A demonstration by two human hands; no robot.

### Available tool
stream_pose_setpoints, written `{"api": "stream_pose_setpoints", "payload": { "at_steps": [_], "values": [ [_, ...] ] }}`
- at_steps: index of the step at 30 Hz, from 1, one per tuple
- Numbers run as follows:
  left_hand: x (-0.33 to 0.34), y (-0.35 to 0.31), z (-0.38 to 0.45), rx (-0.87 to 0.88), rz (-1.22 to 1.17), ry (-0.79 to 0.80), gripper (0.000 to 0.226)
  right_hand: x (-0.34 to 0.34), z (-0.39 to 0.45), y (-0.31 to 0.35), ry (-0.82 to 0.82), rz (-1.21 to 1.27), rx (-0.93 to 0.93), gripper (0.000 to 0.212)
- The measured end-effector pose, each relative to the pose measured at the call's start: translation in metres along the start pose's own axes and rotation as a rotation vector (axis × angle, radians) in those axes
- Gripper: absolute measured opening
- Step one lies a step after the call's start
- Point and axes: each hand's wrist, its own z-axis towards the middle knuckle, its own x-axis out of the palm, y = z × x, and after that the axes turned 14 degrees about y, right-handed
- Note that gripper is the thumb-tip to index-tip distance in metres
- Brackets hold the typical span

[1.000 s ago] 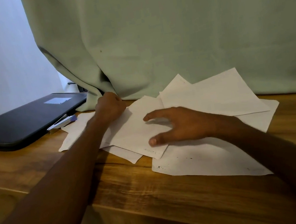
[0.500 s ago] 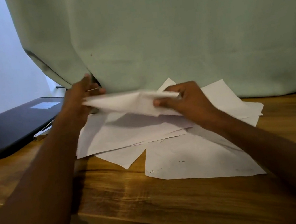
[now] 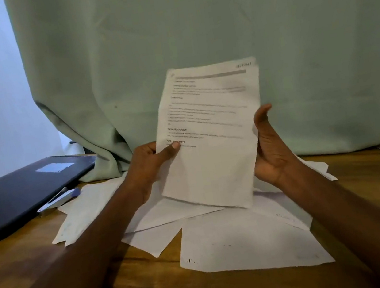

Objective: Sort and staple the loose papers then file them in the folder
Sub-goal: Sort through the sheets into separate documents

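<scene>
1. The printed sheet point(image 3: 210, 138), flat on the pile a second ago, now stands upright above the loose papers point(image 3: 248, 241).
2. Left hand point(image 3: 149, 164) pinches its left edge; right hand point(image 3: 270, 149) steadies the right edge, fingers straight.
3. Sorting has begun; stapler point(image 3: 58, 199) lies untouched, far left.

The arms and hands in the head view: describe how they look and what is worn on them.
Both forearms are bare as far as the frame shows, with no sleeve in view. The left hand and right hand wear no gloves, and no ring, watch or bracelet can be seen on the visible parts. The left thumbnail is short and unpainted. Fingers behind the sheet are hidden, so anything worn there cannot be told.
</scene>
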Motion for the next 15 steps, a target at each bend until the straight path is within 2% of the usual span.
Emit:
{"api": "stream_pose_setpoints", "payload": {
  "at_steps": [2, 5, 10, 15],
  "values": [
    [-0.002, 0.001, 0.0, -0.024, 0.012, -0.059, 0.028, -0.012, -0.001, 0.007, -0.083, -0.176, 0.0, 0.071],
    [-0.002, 0.002, 0.001, -0.036, 0.039, -0.078, 0.026, -0.024, -0.006, 0.009, -0.18, -0.474, 0.138, 0.047],
    [0.002, 0.001, 0.002, -0.021, 0.073, -0.059, 0.022, -0.032, -0.009, 0.005, -0.231, -0.448, 0.157, 0.032],
    [-0.001, 0.004, 0.005, -0.02, 0.073, -0.019, 0.017, -0.029, -0.005, 0.005, -0.258, -0.394, 0.123, 0.03]
  ]
}}
